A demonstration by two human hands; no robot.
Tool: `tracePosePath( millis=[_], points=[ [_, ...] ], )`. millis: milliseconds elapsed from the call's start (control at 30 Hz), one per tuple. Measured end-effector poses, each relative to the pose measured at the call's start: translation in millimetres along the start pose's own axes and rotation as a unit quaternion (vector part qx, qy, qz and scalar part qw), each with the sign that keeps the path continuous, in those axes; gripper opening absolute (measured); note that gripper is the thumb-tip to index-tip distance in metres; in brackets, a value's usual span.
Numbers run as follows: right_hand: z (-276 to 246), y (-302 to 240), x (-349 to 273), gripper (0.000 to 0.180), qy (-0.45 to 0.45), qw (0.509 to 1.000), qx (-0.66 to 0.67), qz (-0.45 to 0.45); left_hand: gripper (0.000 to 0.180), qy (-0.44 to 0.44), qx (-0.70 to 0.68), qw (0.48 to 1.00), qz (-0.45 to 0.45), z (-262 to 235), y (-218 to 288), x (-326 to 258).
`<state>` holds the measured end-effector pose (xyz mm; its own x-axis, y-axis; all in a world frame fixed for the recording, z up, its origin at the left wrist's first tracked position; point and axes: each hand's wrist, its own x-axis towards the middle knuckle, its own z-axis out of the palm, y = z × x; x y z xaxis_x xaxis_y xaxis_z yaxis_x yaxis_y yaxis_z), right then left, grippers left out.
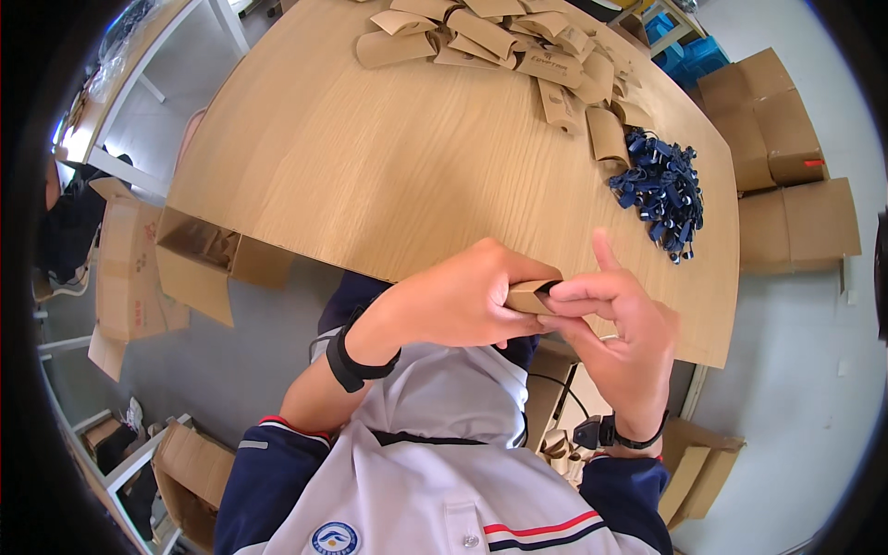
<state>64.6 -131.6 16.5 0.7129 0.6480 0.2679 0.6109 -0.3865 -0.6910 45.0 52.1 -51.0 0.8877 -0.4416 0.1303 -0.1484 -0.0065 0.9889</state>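
Note:
My left hand [467, 294] is closed around a small brown cardboard pillow box [527, 298], held above the table's near edge. My right hand [624, 324] meets the box at its right end, thumb and fingers pressed together there, with one finger raised. Something dark shows at that end, between box and fingertips; whether it is an object or the box's shaded inside I cannot tell. On the table's right side lies a heap of dark blue straps with metal bits [661, 190]. Many more brown pillow boxes [481, 35] are piled at the far side.
The wooden table [388, 157] has a rounded edge in front of me. Cardboard boxes stand right [768, 125] and left [134, 264], and an open carton [199, 250] sits by the table's left edge. Below my right arm are more brown pillow boxes [560, 449]. Other people are partly visible at left.

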Motion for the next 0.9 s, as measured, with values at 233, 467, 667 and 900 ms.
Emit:
tracePosePath(
  millis=[233,467,667,900],
  points=[
    [-16.7,23.6,2.5,0.042,0.21,0.958,0.012,-0.196,0.032,0.098,-0.383,0.918,0.004,12.1,11.0,0.5],
    [32.9,18.1,7.5,0.046,0.255,0.944,0.046,-0.203,0.05,0.062,-0.525,0.841,0.116,17.0,46.4,22.8],
    [32.1,1.4,-1.3,0.033,0.287,0.929,0.137,-0.19,0.053,0.209,-0.138,0.958,0.137,27.2,72.6,2.8],
    [37.3,-27.5,-5.9,0.019,0.34,0.865,0.302,-0.214,0.014,0.418,0.19,0.806,0.373,42.0,70.3,-6.4]
  ],
)
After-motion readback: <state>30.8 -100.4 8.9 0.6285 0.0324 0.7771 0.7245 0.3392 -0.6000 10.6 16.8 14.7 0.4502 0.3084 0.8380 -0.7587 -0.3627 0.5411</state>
